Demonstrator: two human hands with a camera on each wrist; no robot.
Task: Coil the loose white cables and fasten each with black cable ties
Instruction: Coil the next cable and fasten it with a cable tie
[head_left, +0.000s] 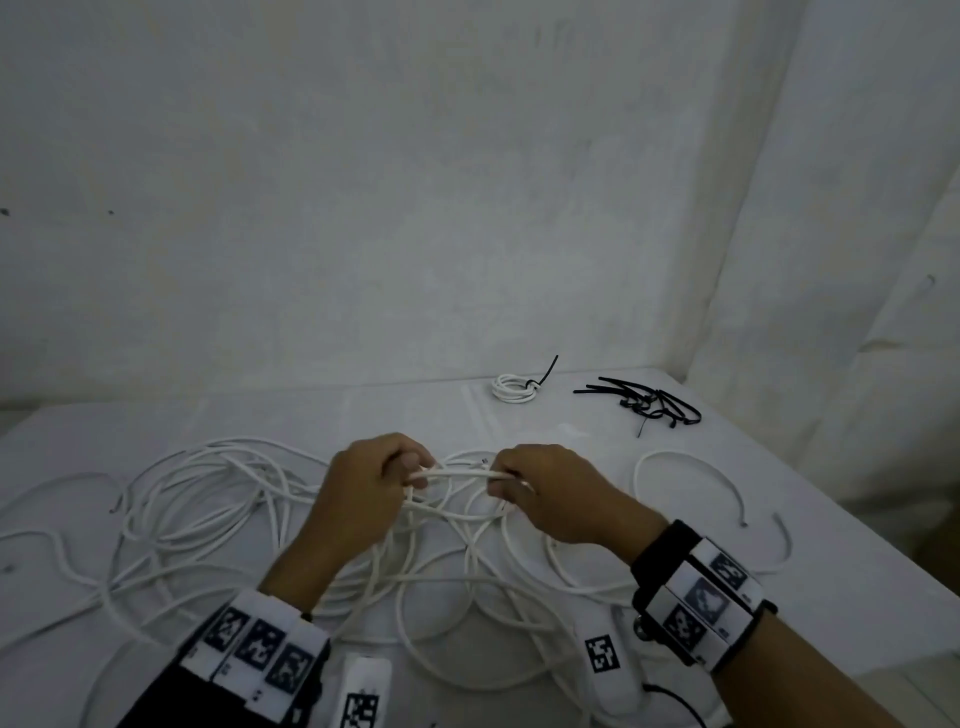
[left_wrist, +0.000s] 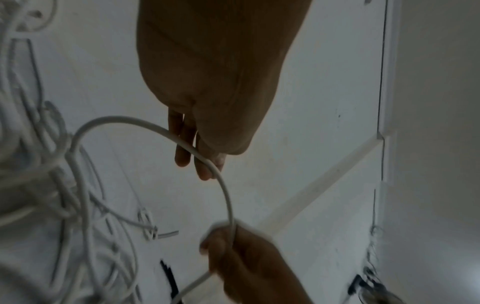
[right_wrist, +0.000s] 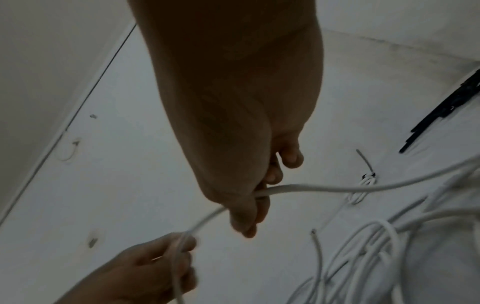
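Both my hands grip one white cable (head_left: 457, 474) just above the surface (head_left: 779, 519): left hand (head_left: 371, 486) and right hand (head_left: 550, 491) fingers curled round it, a short span between. Loose cable tangle (head_left: 208, 499) beneath; one tied coil (head_left: 513, 387) and black cable ties (head_left: 647, 402) far right.
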